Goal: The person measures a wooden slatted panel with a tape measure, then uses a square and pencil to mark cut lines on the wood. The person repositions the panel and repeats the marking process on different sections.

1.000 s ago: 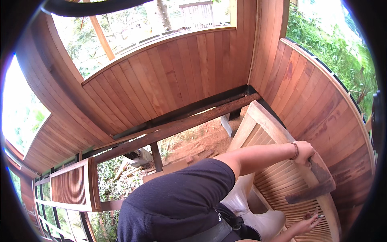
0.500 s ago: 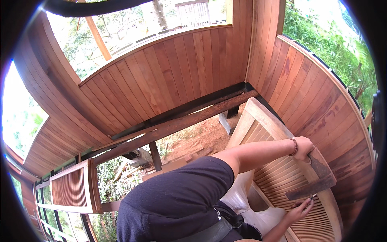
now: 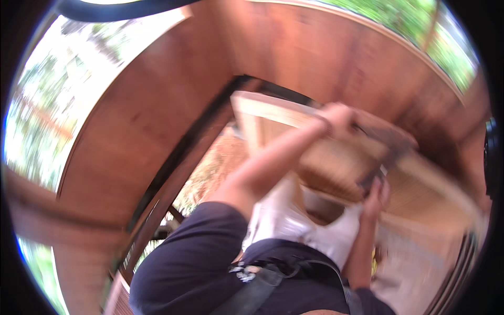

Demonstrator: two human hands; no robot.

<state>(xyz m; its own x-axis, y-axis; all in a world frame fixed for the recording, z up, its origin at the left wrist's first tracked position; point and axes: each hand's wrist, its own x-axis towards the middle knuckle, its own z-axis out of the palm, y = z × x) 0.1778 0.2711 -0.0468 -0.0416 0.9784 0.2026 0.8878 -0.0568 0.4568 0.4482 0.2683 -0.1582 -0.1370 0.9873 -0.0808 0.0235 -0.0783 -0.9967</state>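
Observation:
A slatted wooden shutter panel (image 3: 336, 163) leans in front of me, partly over my white-trousered legs. My left hand (image 3: 338, 119), with a beaded bracelet at the wrist, is closed at the panel's far edge. It grips a dark, rusty L-shaped flat tool (image 3: 391, 139) that lies over the panel's frame. My right hand (image 3: 375, 197) is closed just below the tool's lower arm. A short pale piece (image 3: 384, 170) sticks up at its fingertips; motion blur hides what kind of thing it is.
Reddish plank walls (image 3: 346, 47) meet in a corner beyond the panel. Along their foot runs a dark beam (image 3: 173, 173), with bare earth (image 3: 215, 157) below it. Part of another slatted panel (image 3: 118, 296) shows at the lower left. Greenery stands outside.
My view has swung to the right, so the panel and both hands appear further left and higher. The left hand keeps the L-shaped tool; the right stays close to it.

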